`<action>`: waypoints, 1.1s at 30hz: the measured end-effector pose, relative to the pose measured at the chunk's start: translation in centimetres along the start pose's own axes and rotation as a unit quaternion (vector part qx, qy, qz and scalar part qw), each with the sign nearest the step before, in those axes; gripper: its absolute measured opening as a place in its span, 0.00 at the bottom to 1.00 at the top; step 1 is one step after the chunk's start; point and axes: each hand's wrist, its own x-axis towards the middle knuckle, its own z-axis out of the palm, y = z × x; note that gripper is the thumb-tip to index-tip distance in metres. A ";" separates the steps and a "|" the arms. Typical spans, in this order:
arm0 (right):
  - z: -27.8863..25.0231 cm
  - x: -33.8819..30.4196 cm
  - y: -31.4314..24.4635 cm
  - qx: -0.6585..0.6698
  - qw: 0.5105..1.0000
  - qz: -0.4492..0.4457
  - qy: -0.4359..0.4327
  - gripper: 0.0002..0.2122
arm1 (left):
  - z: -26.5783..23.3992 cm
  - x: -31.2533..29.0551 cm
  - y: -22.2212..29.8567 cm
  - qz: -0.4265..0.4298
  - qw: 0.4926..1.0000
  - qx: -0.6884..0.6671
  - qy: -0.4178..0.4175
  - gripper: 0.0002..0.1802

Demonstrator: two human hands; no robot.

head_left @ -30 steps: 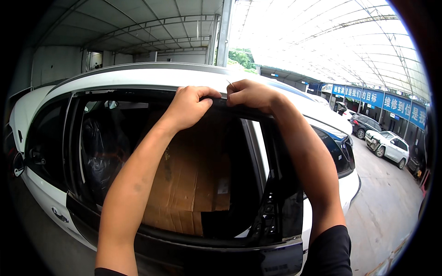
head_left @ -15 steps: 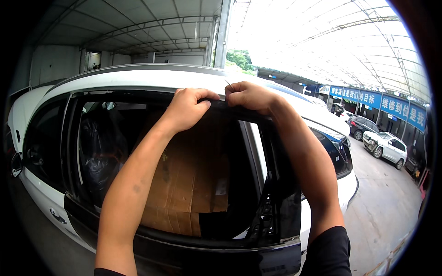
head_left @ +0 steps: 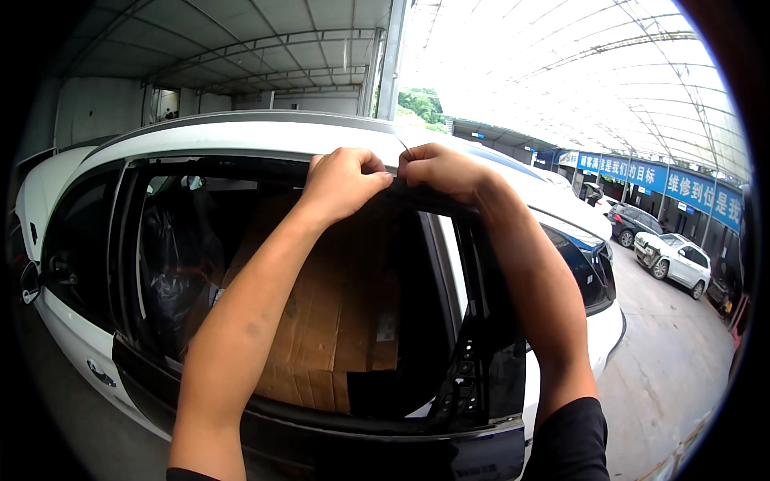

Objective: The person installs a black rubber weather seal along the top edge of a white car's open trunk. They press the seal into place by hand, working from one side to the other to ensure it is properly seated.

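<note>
Broadly, a white car (head_left: 265, 133) fills the middle of the view, side-on, its long axis running left to right, with the roof edge curving down toward the right. Facing the person is a door with a dark lower panel (head_left: 385, 450) and an open window space, through which a brown cardboard sheet (head_left: 329, 321) and some clear plastic wrapping (head_left: 172, 264) show inside. Along the top of that space runs the dark upper window frame (head_left: 233, 163), lengthwise with the car and crosswise to the raised forearms; it lies right at the fingertips, toward its rear end. Both hands meet there, side by side with a narrow gap between them. On the rear side of the gap, the right hand (head_left: 441, 167) has its fingers curled against the thumb, apparently pinching a thin dark strand (head_left: 403, 144). On the front side, the left hand (head_left: 345, 183) is bent with thumb and forefinger drawn close; whether anything is between them cannot be told. Smallest of all, the strand slants up and leftward from the right hand, the nearer one, standing against the white roof.
</note>
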 end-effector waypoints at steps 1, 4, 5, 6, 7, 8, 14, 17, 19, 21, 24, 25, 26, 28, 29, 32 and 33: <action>0.1 -0.2 -0.2 -0.001 1.000 0.011 0.015 0.04 | 0.0 0.1 0.3 -0.015 1.000 0.016 -0.004 0.18; 0.5 -0.5 -1.1 -0.012 0.999 0.018 0.040 0.07 | -0.2 0.4 0.2 -0.036 0.999 0.020 -0.020 0.18; 0.5 -0.2 -0.5 -0.007 0.999 0.010 0.036 0.08 | -0.3 0.4 0.1 -0.039 0.999 0.014 -0.026 0.18; 0.0 0.2 0.4 -0.003 0.999 0.002 0.037 0.08 | -0.4 0.4 0.8 -0.048 0.998 0.007 -0.043 0.16; -0.1 0.6 0.9 0.000 0.999 -0.006 0.034 0.09 | -0.5 0.5 0.7 -0.049 0.998 -0.001 -0.043 0.16; -0.3 1.0 1.3 -0.002 0.999 -0.017 0.033 0.09 | -0.4 0.6 0.5 -0.050 0.998 -0.010 -0.043 0.16; 0.1 0.0 0.3 -0.134 0.985 -0.082 0.073 0.12 | -0.2 0.8 -0.8 -0.019 0.999 -0.032 -0.039 0.14; -0.7 -1.1 0.2 -0.213 0.970 -0.084 0.081 0.14 | -0.2 1.1 -0.2 -0.034 0.997 -0.042 -0.049 0.13; -0.9 -1.6 1.1 -0.186 0.976 -0.081 0.081 0.15 | -0.1 1.5 -0.5 -0.039 0.996 -0.062 -0.058 0.12; -0.9 -1.7 1.4 -0.180 0.975 -0.097 0.089 0.16 | -0.6 1.6 -0.5 -0.036 0.992 -0.092 -0.083 0.11; -0.8 -1.4 1.7 -0.188 0.971 -0.111 0.099 0.16 | -0.8 1.3 0.1 -0.051 0.991 -0.094 -0.084 0.09; -0.7 -1.2 1.8 -0.195 0.969 -0.113 0.103 0.16 | -0.7 1.3 0.2 -0.047 0.991 -0.095 -0.084 0.10; -0.6 -1.0 1.8 -0.195 0.968 -0.111 0.110 0.16 | -0.6 1.5 0.2 -0.043 0.991 -0.096 -0.084 0.10; -0.3 -0.3 2.1 -0.198 0.967 -0.107 0.118 0.16 | -0.2 1.7 0.2 -0.037 0.992 -0.090 -0.078 0.12; -0.2 -0.1 2.2 -0.198 0.966 -0.106 0.126 0.16 | -0.2 1.8 0.3 -0.043 0.993 -0.077 -0.082 0.12; 0.2 0.3 2.3 -0.209 0.962 -0.103 0.142 0.15 | 0.0 1.8 0.8 -0.058 0.994 -0.044 -0.077 0.14; 0.2 0.3 2.3 -0.217 0.960 -0.105 0.145 0.15 | 0.0 1.7 0.8 -0.062 0.994 -0.042 -0.085 0.13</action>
